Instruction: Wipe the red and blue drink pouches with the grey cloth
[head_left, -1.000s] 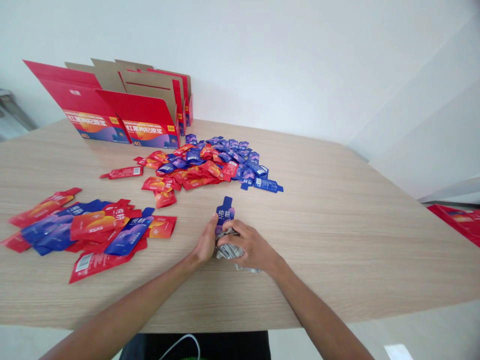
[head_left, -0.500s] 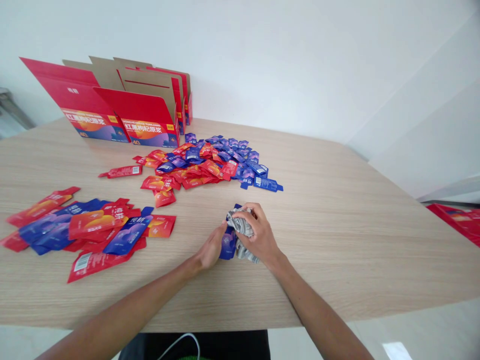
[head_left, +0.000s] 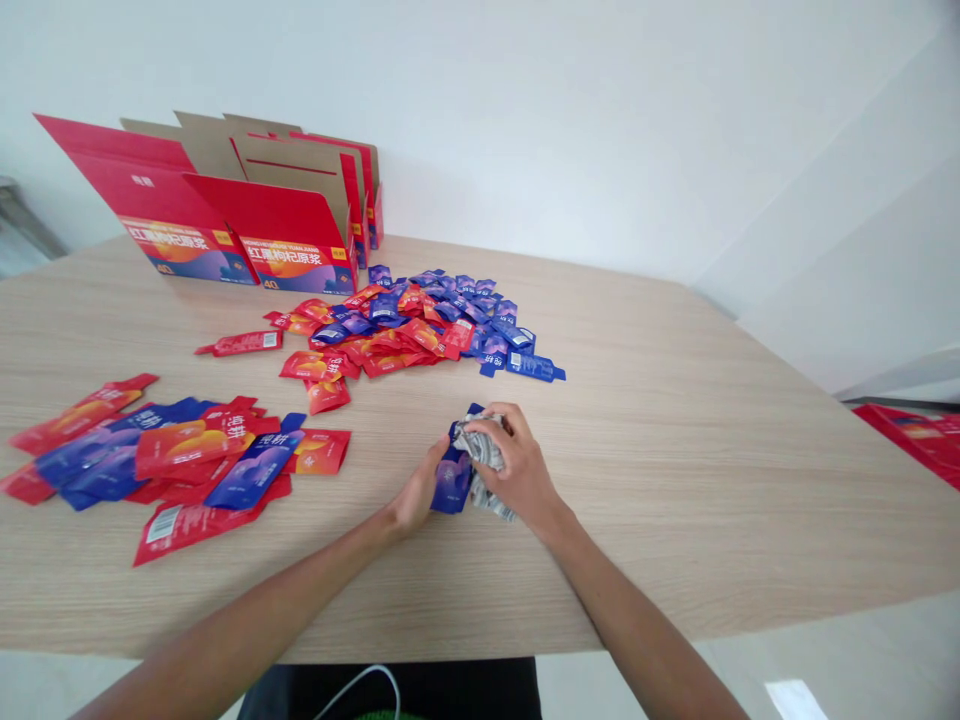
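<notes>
Near the middle of the table's front, my left hand (head_left: 420, 492) grips a blue spouted pouch (head_left: 452, 484) by its left edge. My right hand (head_left: 519, 462) is closed around a crumpled grey-and-white cloth (head_left: 484, 450), which lies against the pouch's upper right side and hangs down beside it. The cloth hides part of the pouch. To the left, a loose heap of red and blue pouches (head_left: 187, 447) rests on the table. Farther back spreads a larger pile of red and blue pouches (head_left: 420, 335).
Open red printed cartons (head_left: 296, 265) stand at the back left, against the white wall. One red pouch (head_left: 244, 344) lies apart in front of them. The wooden table (head_left: 675, 460) stretches to the right, with a red printed object (head_left: 911, 440) beyond its edge.
The blue pouch has shifted slightly left and tilted, and more of its front shows beside the cloth. My left hand has moved a little left with it. Both piles look the same.
</notes>
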